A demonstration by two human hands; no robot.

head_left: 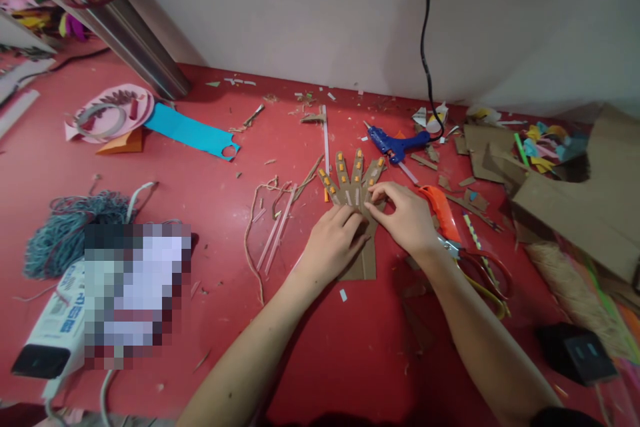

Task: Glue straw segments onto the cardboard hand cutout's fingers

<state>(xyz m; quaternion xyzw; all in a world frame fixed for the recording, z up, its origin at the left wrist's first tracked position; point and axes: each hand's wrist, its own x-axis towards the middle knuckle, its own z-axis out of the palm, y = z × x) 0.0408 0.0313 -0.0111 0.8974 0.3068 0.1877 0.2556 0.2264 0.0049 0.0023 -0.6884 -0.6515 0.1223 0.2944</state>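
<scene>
A hand cut from brown cardboard (367, 263) lies flat on the red table, with small orange tube pieces (359, 155) along its fingers. Pale, clear straw pieces (357, 197) sit near the base of its middle fingers. My left hand (334, 237) rests over the cutout's palm, its fingers curled onto the cardboard. At the base of the rightmost cardboard finger, my right hand (403, 215) has thumb and index finger close together in a pinch; whatever is between the tips is too small to make out.
A blue glue gun (397, 145) lies behind my right hand, its cord running up the wall. Scissors (453, 248) are beside my right forearm. Left are clear straws (280, 227), twine (249, 233), blue-grey yarn (63, 233) and a power strip (60, 310). Cardboard scraps (487, 150) lie right.
</scene>
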